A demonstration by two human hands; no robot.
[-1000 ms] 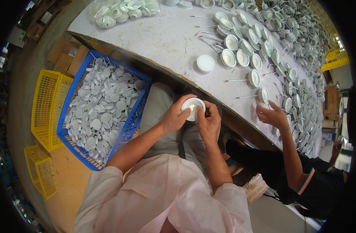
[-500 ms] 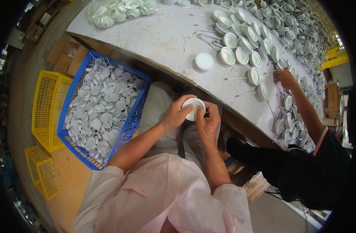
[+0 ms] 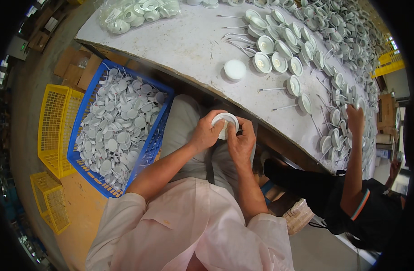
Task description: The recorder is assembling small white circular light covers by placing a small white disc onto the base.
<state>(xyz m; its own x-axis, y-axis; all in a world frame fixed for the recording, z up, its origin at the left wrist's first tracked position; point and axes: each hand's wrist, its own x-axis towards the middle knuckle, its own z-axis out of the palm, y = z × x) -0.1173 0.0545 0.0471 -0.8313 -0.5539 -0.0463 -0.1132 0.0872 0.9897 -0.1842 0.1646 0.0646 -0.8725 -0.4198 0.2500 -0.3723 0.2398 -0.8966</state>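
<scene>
Two hands, the left hand [image 3: 207, 133] and right hand [image 3: 242, 140], are closed around one round white fitting [image 3: 226, 127].
It is held off the counter [image 3: 189, 58], just outside the near edge. Past that edge a white disc [image 3: 235, 70] is set; wired white cups [image 3: 263, 62] are spread toward the right end. Beside the near edge, leftward, a blue basket [image 3: 87, 167] is heaped with white parts [image 3: 112, 144].

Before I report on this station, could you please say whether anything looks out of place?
Only one thing seems odd: a white-faced disc on the table, apart from the nearby wired cups, closed where they show open bowls.
</scene>
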